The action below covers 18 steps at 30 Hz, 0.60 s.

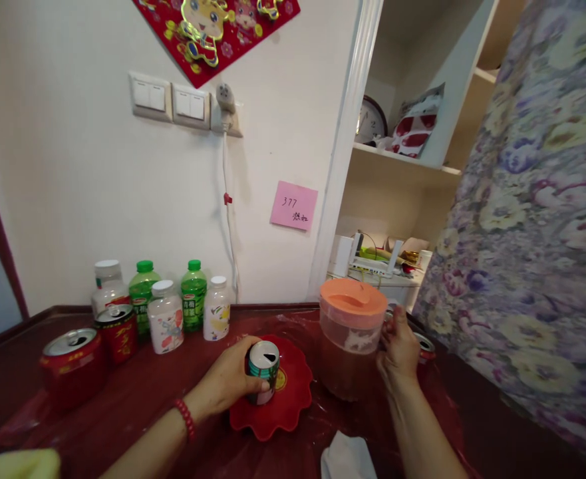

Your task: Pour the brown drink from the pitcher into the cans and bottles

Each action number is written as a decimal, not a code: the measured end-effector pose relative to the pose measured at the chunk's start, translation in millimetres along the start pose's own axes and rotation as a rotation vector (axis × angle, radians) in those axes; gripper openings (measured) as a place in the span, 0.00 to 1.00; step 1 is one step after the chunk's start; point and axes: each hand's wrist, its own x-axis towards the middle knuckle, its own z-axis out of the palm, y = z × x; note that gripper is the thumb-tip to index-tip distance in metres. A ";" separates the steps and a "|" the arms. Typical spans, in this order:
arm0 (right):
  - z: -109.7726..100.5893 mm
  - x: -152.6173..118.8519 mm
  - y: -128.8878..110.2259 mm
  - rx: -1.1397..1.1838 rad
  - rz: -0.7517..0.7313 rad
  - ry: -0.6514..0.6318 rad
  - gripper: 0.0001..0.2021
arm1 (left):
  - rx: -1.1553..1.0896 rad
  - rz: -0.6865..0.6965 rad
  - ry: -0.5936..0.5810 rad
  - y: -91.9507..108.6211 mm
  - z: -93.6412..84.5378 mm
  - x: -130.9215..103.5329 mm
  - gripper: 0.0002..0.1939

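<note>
My left hand [240, 376] is wrapped round a small opened can [263, 359] with a silver top and a green and dark side. The can is over a red flower-edged plate [293, 406], which has a gold mark in its middle. On the right, my right hand [400, 346] holds a clear pitcher [347, 352] at its handle side. An orange lid [353, 296] covers the pitcher, and brownish liquid shows inside. The pitcher looks upright.
Red cans [73, 366], green-capped bottles [193, 299] and white-capped jars [165, 319] stand at the left. Another can [424, 346] is behind my right hand. A white cloth [348, 458] lies at the front, with something yellow [18, 464] at the lower left. A floral curtain [527, 233] hangs right.
</note>
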 end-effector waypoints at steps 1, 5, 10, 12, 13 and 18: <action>1.6 2.6 -2.7 -0.002 -0.004 -0.007 0.38 | 0.000 0.001 0.000 0.5 -0.3 -0.3 0.30; 7.4 11.3 -12.1 -0.009 -0.006 -0.047 0.36 | 0.011 -0.006 0.005 3.0 -1.2 -1.5 0.31; 7.1 9.7 -16.9 -0.018 0.001 -0.088 0.35 | 0.013 -0.033 0.015 6.2 -0.4 -3.7 0.31; 6.0 5.4 -17.0 -0.022 0.000 -0.110 0.34 | 0.011 -0.040 0.016 6.3 0.1 -4.1 0.31; 5.6 3.2 -17.0 -0.024 0.001 -0.120 0.34 | 0.013 -0.041 0.021 6.0 0.2 -4.1 0.31; 6.0 -3.8 -19.2 -0.034 0.014 -0.160 0.35 | 0.025 -0.055 0.035 5.3 -1.2 -2.7 0.32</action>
